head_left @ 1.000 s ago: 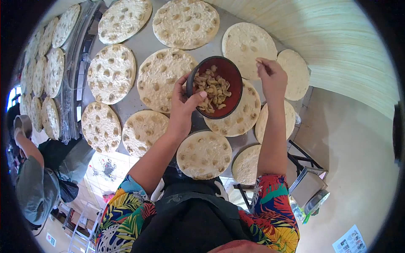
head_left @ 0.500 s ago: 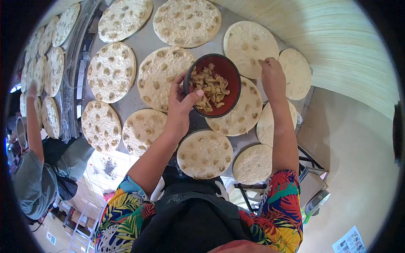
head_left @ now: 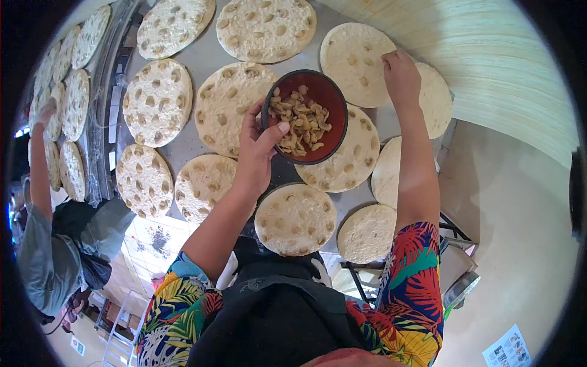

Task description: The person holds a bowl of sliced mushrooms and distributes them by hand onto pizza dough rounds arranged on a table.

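My left hand (head_left: 255, 144) grips the near left side of a dark-rimmed bowl (head_left: 333, 122) with a red inside, thumb over the rim. Sliced mushrooms (head_left: 301, 122) lie loosely in the bowl, which is tilted towards me. Further right, my right hand (head_left: 402, 78) is at the right edge of a round pizza base (head_left: 348, 55), its fingers pinched together. Whatever is between those fingertips is hidden. A few mushroom slices (head_left: 364, 81) dot this base. Under the bowl, another base (head_left: 351, 156) carries mushroom slices too.
Several topped bases, one of them a round base (head_left: 158, 103), cover the metal table (head_left: 205, 46). A plainer base (head_left: 433, 101) lies by the pale wall (head_left: 489, 73). At left, a co-worker's arm (head_left: 41, 165) reaches over a second table of bases.
My right hand has moved up and to the right along the far-right base, away from its middle. The bowl stays in my left hand, nearly still. The co-worker's hand has shifted slightly.
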